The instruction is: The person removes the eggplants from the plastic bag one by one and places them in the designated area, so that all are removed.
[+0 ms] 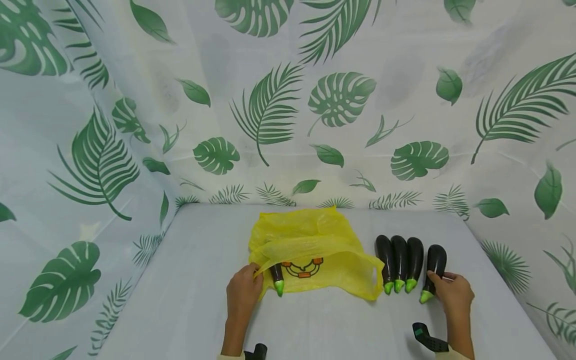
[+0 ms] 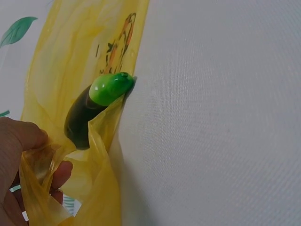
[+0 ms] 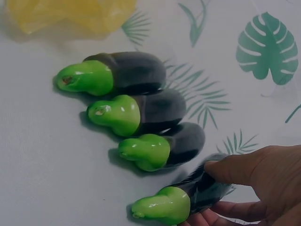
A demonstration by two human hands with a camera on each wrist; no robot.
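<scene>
A yellow plastic bag [image 1: 315,280] lies flat on the table, its edge pinched by my left hand [image 1: 244,292]. Inside the bag's mouth an eggplant [image 1: 276,277] shows its green stem end; its far end is hidden under the plastic. In the left wrist view that eggplant [image 2: 82,115] lies close to the fingers. My right hand [image 1: 453,292] grips another dark eggplant [image 1: 436,260] between thumb and fingers, at the right of a row. Beside it three eggplants [image 1: 399,262] lie side by side, green ends toward me. The right wrist view shows the gripped eggplant [image 3: 164,205] nearest.
The white table [image 1: 202,250] runs back to a leaf-printed sheet [image 1: 288,125] behind and at both sides. The bag's right edge lies next to the leftmost eggplant of the row. Black wrist devices [image 1: 429,339] sit on both forearms.
</scene>
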